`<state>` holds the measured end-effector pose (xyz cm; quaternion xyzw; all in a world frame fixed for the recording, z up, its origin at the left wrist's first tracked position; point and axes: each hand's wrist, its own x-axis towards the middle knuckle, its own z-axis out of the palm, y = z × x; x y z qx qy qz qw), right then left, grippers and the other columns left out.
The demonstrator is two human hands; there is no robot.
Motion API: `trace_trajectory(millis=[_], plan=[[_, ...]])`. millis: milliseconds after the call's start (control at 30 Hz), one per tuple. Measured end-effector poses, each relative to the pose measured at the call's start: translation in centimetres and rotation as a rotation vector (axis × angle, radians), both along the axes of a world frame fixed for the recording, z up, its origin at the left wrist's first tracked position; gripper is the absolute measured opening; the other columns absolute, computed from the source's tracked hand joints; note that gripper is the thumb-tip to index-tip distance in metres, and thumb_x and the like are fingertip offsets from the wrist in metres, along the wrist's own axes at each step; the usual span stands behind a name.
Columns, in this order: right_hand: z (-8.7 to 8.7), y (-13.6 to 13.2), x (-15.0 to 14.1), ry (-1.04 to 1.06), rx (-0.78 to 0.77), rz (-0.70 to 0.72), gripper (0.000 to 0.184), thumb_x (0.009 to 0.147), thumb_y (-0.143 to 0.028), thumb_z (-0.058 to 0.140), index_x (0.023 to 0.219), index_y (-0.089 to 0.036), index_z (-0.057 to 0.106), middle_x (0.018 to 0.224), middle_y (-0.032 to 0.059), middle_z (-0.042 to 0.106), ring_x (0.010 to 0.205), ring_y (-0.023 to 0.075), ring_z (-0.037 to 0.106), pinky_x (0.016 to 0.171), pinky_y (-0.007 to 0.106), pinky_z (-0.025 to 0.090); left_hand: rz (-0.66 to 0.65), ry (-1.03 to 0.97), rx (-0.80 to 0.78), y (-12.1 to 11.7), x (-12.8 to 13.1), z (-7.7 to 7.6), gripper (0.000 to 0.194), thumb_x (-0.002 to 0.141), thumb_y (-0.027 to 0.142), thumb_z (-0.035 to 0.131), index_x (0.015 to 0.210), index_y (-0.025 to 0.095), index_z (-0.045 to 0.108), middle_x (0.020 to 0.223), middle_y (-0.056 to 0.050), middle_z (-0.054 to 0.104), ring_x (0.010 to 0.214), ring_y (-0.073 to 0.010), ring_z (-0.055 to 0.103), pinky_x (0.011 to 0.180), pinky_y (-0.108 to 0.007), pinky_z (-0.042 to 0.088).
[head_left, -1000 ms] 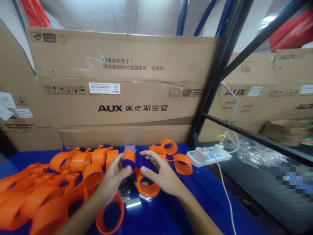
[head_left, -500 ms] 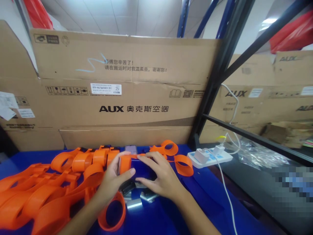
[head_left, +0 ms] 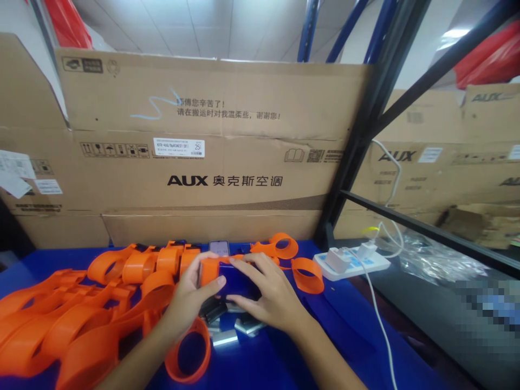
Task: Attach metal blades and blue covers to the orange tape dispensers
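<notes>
Both of my hands are raised over the middle of the table. My left hand (head_left: 194, 290) grips the end of an orange plastic band (head_left: 210, 272), thumb in front and fingers behind. My right hand (head_left: 273, 295) has its fingers curled over the band's upper edge, thumb lower down and apart from them. A glossy dark blue surface (head_left: 240, 281) shows between the hands; I cannot tell whether it belongs to the held piece. Below them lie several short metal pieces (head_left: 225, 338) and an orange ring (head_left: 188, 352).
Many orange looped bands (head_left: 73, 330) cover the left side of the blue table (head_left: 280, 363). Two more loops (head_left: 307, 275) lie to the right, near a white power strip (head_left: 351, 262) with cables. A phone (head_left: 219, 248) rests before the cardboard wall (head_left: 227, 124). Black rack posts (head_left: 357, 135) stand right.
The view has shifted slightly, so everything sits a little further right. My hands keep nearly the same grip on the orange band.
</notes>
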<state>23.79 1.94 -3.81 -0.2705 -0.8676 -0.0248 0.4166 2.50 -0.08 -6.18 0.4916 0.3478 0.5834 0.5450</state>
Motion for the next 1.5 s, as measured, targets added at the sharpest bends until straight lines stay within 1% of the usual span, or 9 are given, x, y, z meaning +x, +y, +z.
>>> trace_trajectory(millis=[267, 533, 733, 867, 1100, 1267, 1367, 1433, 1500], plan=[[-0.1, 0.0, -0.1, -0.013, 0.007, -0.009, 0.058, 0.086, -0.044, 0.078, 0.137, -0.022, 0.059, 0.125, 0.0142, 0.067, 0.113, 0.0310, 0.065, 0.094, 0.051, 0.055, 0.016, -0.015, -0.002, 0.2, 0.0, -0.1, 0.049, 0.079, 0.032, 0.083, 0.122, 0.029, 0.059, 0.109, -0.001, 0.068, 0.088, -0.0178, 0.066, 0.072, -0.028, 0.055], [0.2, -0.6, -0.4, 0.163, -0.151, -0.049, 0.063, 0.082, -0.044, 0.081, 0.138, -0.024, 0.060, 0.123, 0.0134, 0.070, 0.112, 0.0323, 0.066, 0.099, 0.053, 0.052, -0.038, -0.189, 0.024, -0.3, -0.1, 0.8, 0.060, 0.090, 0.045, 0.069, 0.145, 0.024, 0.053, 0.137, -0.013, 0.066, 0.125, -0.0321, 0.062, 0.103, -0.044, 0.050], [0.1, 0.2, -0.8, 0.751, -0.637, 0.071, 0.046, 0.091, -0.059, 0.065, 0.120, -0.023, 0.071, 0.116, 0.0092, 0.076, 0.110, 0.0313, 0.069, 0.096, 0.045, 0.054, 0.012, -0.360, 0.153, -0.4, -1.5, 2.5, 0.064, 0.097, 0.059, 0.047, 0.143, 0.016, 0.055, 0.142, -0.020, 0.062, 0.127, -0.0334, 0.060, 0.099, -0.043, 0.052], [0.3, 0.4, -1.4, 1.009, -1.096, 0.206, 0.054, 0.088, -0.071, 0.061, 0.099, -0.020, 0.074, 0.085, 0.0082, 0.078, 0.089, 0.0309, 0.074, 0.076, 0.040, 0.059, 0.101, -0.267, 0.109, 0.0, -1.8, 2.3, 0.055, 0.095, 0.048, 0.059, 0.138, 0.015, 0.058, 0.133, -0.020, 0.068, 0.108, -0.0266, 0.069, 0.086, -0.036, 0.056], [0.6, -1.3, -2.4, 0.780, -1.607, 0.349, 0.053, 0.084, -0.067, 0.068, 0.094, -0.015, 0.069, 0.071, 0.0055, 0.074, 0.063, 0.0208, 0.071, 0.060, 0.030, 0.054, 0.067, -0.081, 0.037, -0.2, 0.1, 2.4, 0.070, 0.081, 0.046, 0.078, 0.141, 0.016, 0.058, 0.108, -0.015, 0.077, 0.082, -0.0228, 0.073, 0.072, -0.034, 0.057], [-0.4, -1.0, -2.3, 0.798, -1.478, 0.229, 0.057, 0.077, -0.073, 0.072, 0.083, -0.016, 0.066, 0.069, 0.0034, 0.069, 0.061, 0.0177, 0.065, 0.059, 0.027, 0.049, 0.157, -0.065, 0.058, 0.1, -0.2, 3.6, 0.066, 0.079, 0.053, 0.077, 0.132, 0.016, 0.061, 0.090, -0.010, 0.077, 0.069, -0.0190, 0.070, 0.063, -0.030, 0.056], [0.2, -0.7, -1.7, 0.809, -1.369, 0.318, 0.065, 0.083, -0.076, 0.063, 0.117, -0.020, 0.066, 0.102, 0.0083, 0.072, 0.082, 0.0221, 0.069, 0.070, 0.032, 0.054, 0.210, -0.038, 0.053, 0.3, -0.6, 3.2, 0.059, 0.078, 0.054, 0.077, 0.122, 0.016, 0.063, 0.079, -0.006, 0.075, 0.059, -0.0157, 0.066, 0.057, -0.027, 0.053], [1.0, -0.8, -1.3, 0.690, -1.322, 0.443, 0.070, 0.087, -0.071, 0.061, 0.141, -0.028, 0.052, 0.126, 0.0109, 0.065, 0.090, 0.0245, 0.069, 0.071, 0.036, 0.057, 0.245, -0.009, 0.047, 0.4, -0.8, 2.6, 0.050, 0.078, 0.052, 0.078, 0.112, 0.018, 0.063, 0.069, -0.001, 0.070, 0.052, -0.0130, 0.061, 0.052, -0.024, 0.050], [1.6, -1.1, -1.1, 0.565, -1.215, 0.490, 0.070, 0.087, -0.060, 0.070, 0.147, -0.032, 0.046, 0.138, 0.0113, 0.058, 0.100, 0.0262, 0.069, 0.078, 0.040, 0.059, 0.271, 0.028, 0.040, 0.5, -0.9, 1.9, 0.040, 0.080, 0.049, 0.079, 0.100, 0.020, 0.060, 0.060, 0.005, 0.062, 0.046, -0.0103, 0.054, 0.048, -0.022, 0.044]])
